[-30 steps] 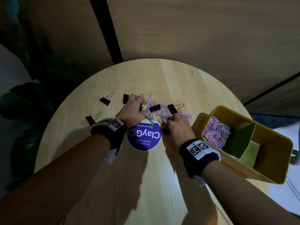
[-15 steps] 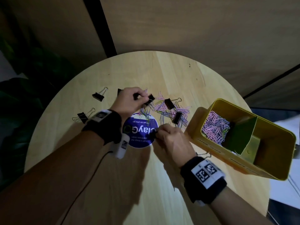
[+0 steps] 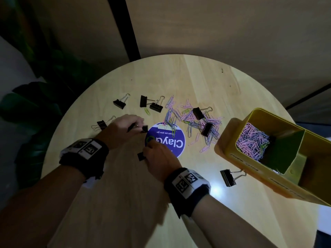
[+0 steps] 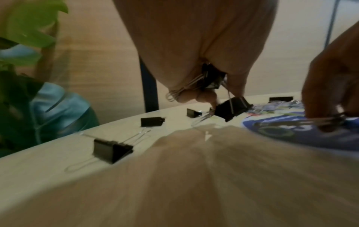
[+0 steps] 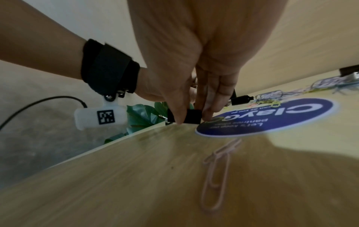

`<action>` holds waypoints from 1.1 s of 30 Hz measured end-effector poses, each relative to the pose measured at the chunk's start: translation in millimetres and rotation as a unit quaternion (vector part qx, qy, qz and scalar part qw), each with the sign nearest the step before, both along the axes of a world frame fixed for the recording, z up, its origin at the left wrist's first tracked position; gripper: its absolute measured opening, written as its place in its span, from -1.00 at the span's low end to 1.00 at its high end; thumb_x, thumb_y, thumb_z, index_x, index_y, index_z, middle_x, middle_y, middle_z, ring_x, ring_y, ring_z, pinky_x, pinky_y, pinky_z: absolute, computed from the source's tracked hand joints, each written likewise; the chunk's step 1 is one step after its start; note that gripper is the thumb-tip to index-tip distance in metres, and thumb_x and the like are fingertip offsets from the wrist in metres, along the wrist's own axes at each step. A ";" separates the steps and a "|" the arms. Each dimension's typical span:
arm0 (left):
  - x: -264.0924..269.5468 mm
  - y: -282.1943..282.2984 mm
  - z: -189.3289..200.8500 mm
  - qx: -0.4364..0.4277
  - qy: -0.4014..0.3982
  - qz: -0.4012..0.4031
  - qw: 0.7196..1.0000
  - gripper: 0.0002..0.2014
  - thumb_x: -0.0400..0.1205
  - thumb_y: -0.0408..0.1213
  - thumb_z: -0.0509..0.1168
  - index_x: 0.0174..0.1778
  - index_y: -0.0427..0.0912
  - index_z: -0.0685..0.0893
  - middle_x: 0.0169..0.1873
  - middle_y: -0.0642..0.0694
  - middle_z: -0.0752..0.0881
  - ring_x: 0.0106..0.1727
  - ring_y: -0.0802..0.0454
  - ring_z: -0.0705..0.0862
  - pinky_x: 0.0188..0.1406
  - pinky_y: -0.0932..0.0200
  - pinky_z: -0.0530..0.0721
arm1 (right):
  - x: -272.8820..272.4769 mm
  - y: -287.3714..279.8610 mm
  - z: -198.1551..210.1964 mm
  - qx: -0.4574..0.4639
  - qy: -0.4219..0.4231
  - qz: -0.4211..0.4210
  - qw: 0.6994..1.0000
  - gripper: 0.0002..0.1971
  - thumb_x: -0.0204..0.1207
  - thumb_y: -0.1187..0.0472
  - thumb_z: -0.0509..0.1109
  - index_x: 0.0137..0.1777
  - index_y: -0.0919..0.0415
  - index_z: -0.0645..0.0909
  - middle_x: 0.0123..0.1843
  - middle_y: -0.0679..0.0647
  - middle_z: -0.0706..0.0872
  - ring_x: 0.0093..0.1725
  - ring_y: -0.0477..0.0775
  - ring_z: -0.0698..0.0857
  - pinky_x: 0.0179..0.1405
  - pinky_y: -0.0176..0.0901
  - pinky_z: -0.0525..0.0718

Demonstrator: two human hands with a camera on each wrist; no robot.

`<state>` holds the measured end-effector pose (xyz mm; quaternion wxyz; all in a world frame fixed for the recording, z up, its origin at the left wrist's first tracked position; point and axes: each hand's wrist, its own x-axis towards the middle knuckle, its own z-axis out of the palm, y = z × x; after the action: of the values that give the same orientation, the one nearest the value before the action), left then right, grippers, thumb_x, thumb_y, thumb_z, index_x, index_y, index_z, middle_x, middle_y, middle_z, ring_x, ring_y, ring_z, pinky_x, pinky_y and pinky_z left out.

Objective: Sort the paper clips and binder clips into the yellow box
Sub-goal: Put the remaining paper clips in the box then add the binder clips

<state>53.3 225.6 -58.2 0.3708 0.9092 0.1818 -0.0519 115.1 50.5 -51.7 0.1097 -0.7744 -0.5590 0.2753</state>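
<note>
Your left hand (image 3: 125, 128) has pulled back from the pile toward the counter's (image 3: 179, 77) near-left side and now grips several binder clips (image 4: 231, 109), while your right hand (image 3: 157, 154) has dropped to pinch another binder clip (image 5: 191, 116) at the edge of the round blue sticker (image 3: 170, 140). You are gathering handfuls, so nothing has gone in on this pass. The yellow box (image 3: 232, 153) sits at the right; its near compartment holds pastel paper clips (image 3: 252, 142), and the next looks empty. Loose paper clips and more binder clips remain scattered.
</note>
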 end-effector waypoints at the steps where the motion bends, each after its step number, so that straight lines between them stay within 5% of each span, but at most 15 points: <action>1: 2.0 -5.9 1.0 -0.035 -0.019 -0.021 0.999 -0.83 0.56 -0.09 0.27 -0.13 -0.11 0.62 0.12 -0.11 0.71 0.13 0.17 0.65 0.05 0.42 0.58 | -1.2 -2.3 -1.2 -0.001 0.001 0.003 1.000 -0.71 0.57 0.40 0.22 0.24 0.36 0.61 0.22 0.31 0.60 0.20 0.35 0.60 0.20 0.14 0.59; 4: 20.0 -25.0 9.3 -0.123 -0.007 -0.033 0.992 -0.91 0.52 -0.34 0.43 -0.22 -0.05 0.69 0.06 0.01 0.64 0.06 0.25 0.63 0.06 0.45 0.55 | -6.1 -12.7 -4.8 -0.016 -0.007 0.020 1.000 -0.71 0.57 0.38 0.23 0.25 0.35 0.60 0.20 0.29 0.60 0.19 0.36 0.61 0.20 0.13 0.57; 7: 41.8 -37.5 19.6 -0.184 0.016 -0.027 0.983 -0.88 0.48 -0.32 0.47 -0.28 0.02 0.75 -0.09 0.12 0.66 -0.13 0.29 0.64 -0.06 0.49 0.53 | -7.2 -17.6 -7.4 -0.026 -0.003 0.020 0.999 -0.70 0.59 0.36 0.22 0.30 0.31 0.59 0.23 0.27 0.56 0.23 0.35 0.57 0.21 0.10 0.56; 9: 49.8 -41.4 25.0 -0.262 0.011 0.011 0.965 -0.95 0.50 -0.32 0.46 -0.25 -0.09 0.77 -0.24 0.04 0.76 -0.23 0.19 0.68 -0.19 0.37 0.58 | -7.2 -17.5 -8.0 -0.025 -0.003 0.018 1.000 -0.68 0.59 0.36 0.21 0.30 0.30 0.60 0.23 0.26 0.55 0.23 0.35 0.57 0.18 0.12 0.58; 12: 47.8 -38.9 28.0 -0.371 -0.005 0.062 0.926 -0.92 0.50 -0.20 0.41 -0.22 -0.12 0.69 -0.33 -0.26 0.66 -0.36 -0.02 0.52 -0.40 0.19 0.42 | -8.2 -14.9 -11.1 -0.021 -0.001 0.018 1.000 -0.65 0.57 0.38 0.20 0.33 0.30 0.59 0.23 0.26 0.56 0.22 0.36 0.57 0.19 0.16 0.61; 15: 40.0 -29.7 29.7 -0.445 0.008 0.103 0.889 -0.89 0.56 -0.17 0.33 -0.24 -0.06 0.56 -0.09 -0.48 0.70 -0.37 -0.02 0.53 -0.41 0.13 0.37 | -8.1 -14.3 -12.7 0.001 0.021 0.003 1.000 -0.56 0.54 0.38 0.23 0.42 0.23 0.53 0.23 0.23 0.57 0.23 0.33 0.56 0.25 0.18 0.59; 17: 34.0 -20.9 30.4 -0.455 0.012 0.128 0.881 -0.88 0.62 -0.21 0.26 -0.23 -0.05 0.52 0.04 -0.42 0.73 -0.38 0.04 0.58 -0.46 0.21 0.43 | -6.6 -16.2 -12.1 0.033 0.028 -0.003 0.999 -0.56 0.51 0.33 0.28 0.41 0.20 0.54 0.24 0.20 0.60 0.24 0.31 0.56 0.27 0.17 0.57; 19: 26.3 -6.7 28.4 -0.357 0.026 0.119 0.926 -0.88 0.64 -0.23 0.27 -0.21 -0.10 0.53 -0.14 -0.39 0.71 -0.42 0.10 0.58 -0.46 0.22 0.47 | 1.3 -18.3 -9.1 0.060 0.018 -0.019 0.998 -0.65 0.48 0.29 0.31 0.27 0.21 0.65 0.23 0.19 0.65 0.22 0.30 0.60 0.21 0.16 0.61; 22: 14.3 15.8 18.2 -0.072 0.077 0.069 0.992 -0.88 0.61 -0.20 0.31 -0.19 -0.15 0.59 -0.23 -0.22 0.72 -0.23 -0.05 0.67 -0.21 0.00 0.58 | 29.1 -20.8 -6.1 0.070 -0.033 -0.100 0.992 -0.72 0.47 0.27 0.31 0.12 0.29 0.72 0.18 0.24 0.69 0.13 0.34 0.66 0.06 0.16 0.69; 25: 5.7 17.3 11.9 0.012 0.102 0.052 0.993 -0.89 0.58 -0.22 0.32 -0.23 -0.14 0.59 -0.28 -0.19 0.72 -0.20 -0.15 0.65 -0.26 0.06 0.54 | 57.7 -25.2 4.6 0.085 -0.063 -0.154 0.982 -0.70 0.49 0.31 0.35 0.21 0.31 0.69 0.28 0.26 0.64 0.23 0.29 0.62 0.24 0.13 0.63; 28: 8.7 13.3 7.7 0.039 0.119 0.022 0.992 -0.83 0.49 -0.09 0.28 -0.23 -0.13 0.63 -0.26 -0.11 0.69 -0.19 -0.10 0.62 -0.30 0.12 0.46 | 69.2 -27.9 9.2 0.024 -0.094 -0.109 0.989 -0.58 0.57 0.16 0.30 0.43 0.15 0.53 0.49 0.19 0.44 0.49 0.21 0.39 0.48 0.11 0.34; 33: 2.3 -3.5 2.5 0.183 0.048 0.030 0.981 -0.69 0.41 -0.15 0.49 0.03 -0.15 0.68 0.16 -0.20 0.66 0.17 -0.22 0.61 0.12 -0.10 0.60 | 68.2 -23.4 -6.1 -0.061 -0.127 -0.018 0.990 -0.40 0.66 -0.16 0.07 0.65 -0.01 0.10 0.71 0.15 0.00 0.69 0.27 -0.08 0.60 0.40 -0.08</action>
<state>55.6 222.1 -55.6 0.1904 0.9522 0.2333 -0.0504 183.3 27.1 -57.8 -0.0052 -0.8181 -0.5369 0.2062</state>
